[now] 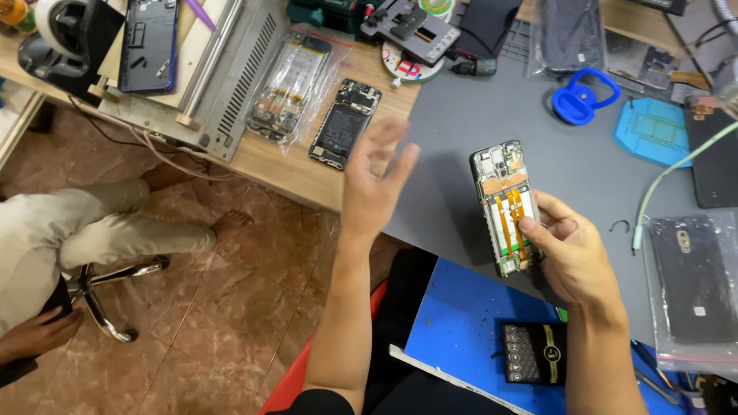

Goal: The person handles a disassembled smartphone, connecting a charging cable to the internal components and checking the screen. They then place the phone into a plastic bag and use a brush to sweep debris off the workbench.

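Right hand [569, 257] pinching opened phone [507, 207], thumb on orange flex cables [513, 219] | left hand [373, 180] spread, empty, above grey mat [569, 161] edge

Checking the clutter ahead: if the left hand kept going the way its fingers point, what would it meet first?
Probably the opened black phone lying on the wooden bench beyond the raised left hand; its height is unclear, so it might pass above.

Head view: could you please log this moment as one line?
right hand: holds opened phone | left hand: raised, open, empty | under phone: grey mat
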